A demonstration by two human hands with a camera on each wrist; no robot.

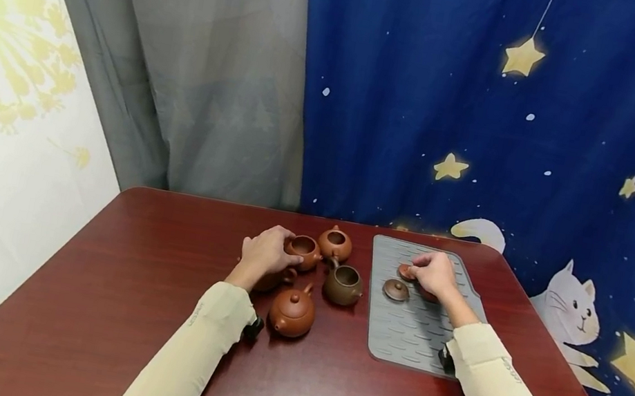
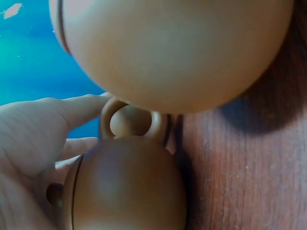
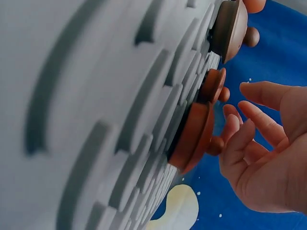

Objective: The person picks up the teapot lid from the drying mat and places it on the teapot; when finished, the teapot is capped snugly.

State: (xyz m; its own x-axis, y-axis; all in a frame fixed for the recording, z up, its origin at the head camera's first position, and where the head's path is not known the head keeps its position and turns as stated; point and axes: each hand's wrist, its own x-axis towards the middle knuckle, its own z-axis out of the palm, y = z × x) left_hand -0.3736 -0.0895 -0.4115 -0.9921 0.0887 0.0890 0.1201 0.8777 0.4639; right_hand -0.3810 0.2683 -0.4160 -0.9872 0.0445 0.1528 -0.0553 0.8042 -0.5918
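Observation:
In the head view my left hand (image 1: 267, 253) holds an open reddish-brown teapot (image 1: 302, 253), thumb on the near side and fingers on the far side. A lidded brown teapot (image 2: 129, 187) sits under that hand, its ring handle (image 2: 104, 125) close to a fingertip. My right hand (image 3: 268, 148) is over the grey mat (image 1: 404, 335), fingers loosely bent and spread. Its fingertips are close to the knob of a small orange-red lid (image 3: 210, 86). A larger orange-red lid (image 3: 193, 136) lies beside it, and a dark brown lid (image 1: 397, 290) lies on the other side.
A lidded reddish teapot (image 1: 292, 313) stands near my left wrist. Toward the middle are an open dark teapot (image 1: 342, 293) and, behind it, an open orange-brown teapot (image 1: 334, 248). The dark red table (image 1: 154, 269) ends at blue and grey curtains (image 1: 403, 100).

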